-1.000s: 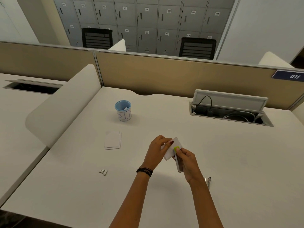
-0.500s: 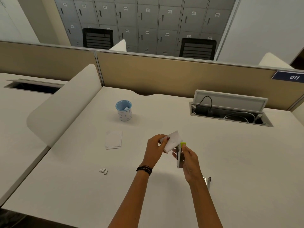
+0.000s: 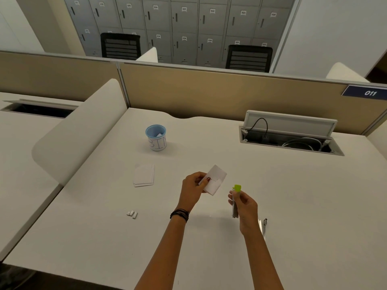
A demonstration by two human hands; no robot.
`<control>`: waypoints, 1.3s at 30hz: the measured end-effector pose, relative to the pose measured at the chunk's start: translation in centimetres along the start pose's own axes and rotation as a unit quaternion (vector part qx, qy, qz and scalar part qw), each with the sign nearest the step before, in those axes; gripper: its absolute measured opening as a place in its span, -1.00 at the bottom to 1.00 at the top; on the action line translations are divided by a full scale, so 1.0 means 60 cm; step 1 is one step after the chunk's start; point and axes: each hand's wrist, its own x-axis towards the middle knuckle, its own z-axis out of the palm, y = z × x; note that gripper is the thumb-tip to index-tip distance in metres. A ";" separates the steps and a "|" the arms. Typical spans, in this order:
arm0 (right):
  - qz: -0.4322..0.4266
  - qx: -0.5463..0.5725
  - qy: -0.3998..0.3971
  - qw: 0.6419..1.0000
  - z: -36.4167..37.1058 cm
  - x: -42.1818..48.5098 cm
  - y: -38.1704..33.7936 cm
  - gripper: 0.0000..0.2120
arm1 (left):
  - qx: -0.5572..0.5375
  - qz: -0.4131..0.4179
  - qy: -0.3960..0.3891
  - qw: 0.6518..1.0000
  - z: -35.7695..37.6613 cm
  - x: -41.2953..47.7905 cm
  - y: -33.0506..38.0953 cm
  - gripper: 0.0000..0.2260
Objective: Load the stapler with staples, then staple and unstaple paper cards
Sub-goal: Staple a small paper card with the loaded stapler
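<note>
The left hand (image 3: 193, 189) is pinching the white paper cards (image 3: 215, 181) above the worktop (image 3: 293, 206), fingers curling round their left edge. The right hand (image 3: 245, 208) is gripping the stapler (image 3: 235, 206) upright, fingers wrapping round its grey body, green tip poking out on top. Cards and stapler are being held near each other, not touching. A stack of white cards (image 3: 144, 175) is lying flat on the worktop to the left, and staple strips (image 3: 132, 214) are sitting nearer the front edge. A blue cup (image 3: 156, 138) is standing further back. A slim metallic tool (image 3: 264, 226) is lying just right of the right wrist; I can't tell what it is.
</note>
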 end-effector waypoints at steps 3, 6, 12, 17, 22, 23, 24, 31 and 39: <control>-0.029 -0.122 0.077 0.989 -0.021 0.001 0.034 -0.75 | 0.003 -0.015 -0.005 1.000 -0.002 -0.004 -0.006 -0.88; -0.076 -0.260 0.107 0.957 -0.041 -0.001 0.075 -0.73 | 0.009 -0.021 -0.012 1.000 -0.001 -0.010 -0.010 -0.94; -0.105 -0.375 0.132 0.912 -0.056 -0.010 0.107 -0.79 | 0.086 0.022 0.013 0.996 -0.004 -0.018 -0.014 -0.92; -0.097 -0.431 0.143 0.886 -0.053 -0.010 0.111 -0.83 | 0.032 0.018 -0.012 0.999 -0.007 -0.021 -0.012 -0.92; -0.084 -0.460 0.138 0.873 -0.053 -0.016 0.116 -0.72 | 0.009 0.022 -0.021 0.999 -0.004 -0.025 -0.007 -0.63; -0.075 -0.472 0.126 0.869 -0.053 -0.016 0.115 -0.70 | 0.001 0.016 -0.022 1.000 -0.004 -0.025 -0.006 -0.61; -0.063 -0.493 0.113 0.860 -0.053 -0.016 0.113 -0.67 | -0.013 0.012 -0.026 1.000 -0.003 -0.025 -0.005 -0.60; -0.110 -0.291 0.030 0.950 -0.011 -0.024 0.020 -0.77 | -0.052 0.015 -0.028 0.998 -0.001 -0.032 0.006 -0.75; -0.046 -0.090 -0.118 0.988 0.033 -0.067 -0.062 -0.77 | -0.067 0.033 -0.034 0.997 -0.006 -0.037 0.011 -0.77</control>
